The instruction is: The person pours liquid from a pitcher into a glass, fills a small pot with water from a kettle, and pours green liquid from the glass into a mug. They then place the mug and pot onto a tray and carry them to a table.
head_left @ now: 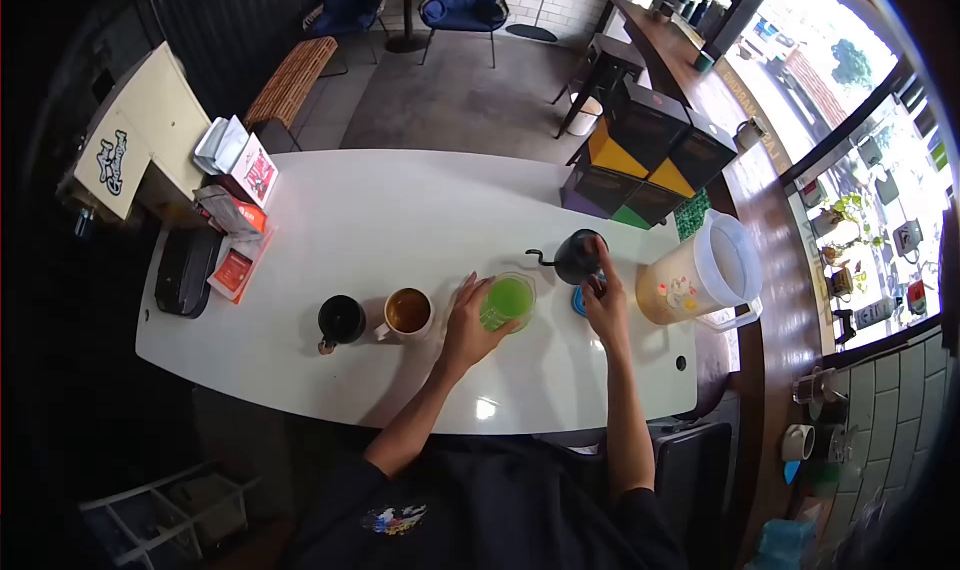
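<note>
My left hand (pixel 472 328) is wrapped round the side of a clear glass (pixel 508 303) with bright green liquid in it, on the white table. My right hand (pixel 606 305) grips a small black gooseneck kettle (pixel 574 258), whose thin spout points left. Part of a blue object (pixel 579 301) shows below the kettle, beside my right fingers; its kind is hard to make out. Left of my left hand stand a white cup (pixel 409 313) of brown liquid and a dark cup (pixel 342 320) with dark contents.
A large lidded plastic pitcher (pixel 690 275) of tan liquid stands on the right. Behind it are stacked black boxes (pixel 650 155). At the left end of the white table (pixel 400 200) are a card holder (pixel 236 160), a black device (pixel 188 270) and a cream-coloured stand (pixel 130 140).
</note>
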Demonstrator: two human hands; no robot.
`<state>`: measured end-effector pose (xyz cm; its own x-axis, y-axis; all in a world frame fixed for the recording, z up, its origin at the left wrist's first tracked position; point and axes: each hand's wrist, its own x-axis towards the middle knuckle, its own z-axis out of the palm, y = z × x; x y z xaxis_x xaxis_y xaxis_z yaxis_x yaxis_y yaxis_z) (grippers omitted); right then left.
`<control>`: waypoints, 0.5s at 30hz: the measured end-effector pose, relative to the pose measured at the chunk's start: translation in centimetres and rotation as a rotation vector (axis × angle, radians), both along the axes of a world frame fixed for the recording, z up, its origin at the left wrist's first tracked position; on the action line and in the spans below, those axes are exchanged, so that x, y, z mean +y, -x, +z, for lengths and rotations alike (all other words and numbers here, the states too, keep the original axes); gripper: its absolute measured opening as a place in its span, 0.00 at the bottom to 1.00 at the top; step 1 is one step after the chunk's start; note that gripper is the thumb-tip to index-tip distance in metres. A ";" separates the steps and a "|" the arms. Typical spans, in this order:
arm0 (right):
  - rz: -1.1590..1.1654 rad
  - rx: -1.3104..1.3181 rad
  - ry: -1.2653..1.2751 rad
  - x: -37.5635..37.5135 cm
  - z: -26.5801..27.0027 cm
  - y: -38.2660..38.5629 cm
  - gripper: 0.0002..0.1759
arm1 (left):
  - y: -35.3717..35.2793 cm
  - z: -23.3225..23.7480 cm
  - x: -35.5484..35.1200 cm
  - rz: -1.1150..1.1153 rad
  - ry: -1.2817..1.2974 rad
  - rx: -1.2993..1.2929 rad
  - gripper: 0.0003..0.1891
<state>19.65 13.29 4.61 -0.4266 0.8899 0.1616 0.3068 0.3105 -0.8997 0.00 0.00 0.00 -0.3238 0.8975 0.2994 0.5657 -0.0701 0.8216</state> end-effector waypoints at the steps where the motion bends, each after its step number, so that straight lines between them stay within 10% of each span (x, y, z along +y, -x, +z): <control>1: -0.026 -0.010 -0.025 0.5 -0.6 0.4 0.44 | -0.1 -0.1 0.0 -0.015 0.010 0.019 0.37; 15: 0.152 -0.174 -0.061 4.4 -2.6 8.3 0.44 | 0.0 0.8 -2.1 -0.147 0.011 0.027 0.39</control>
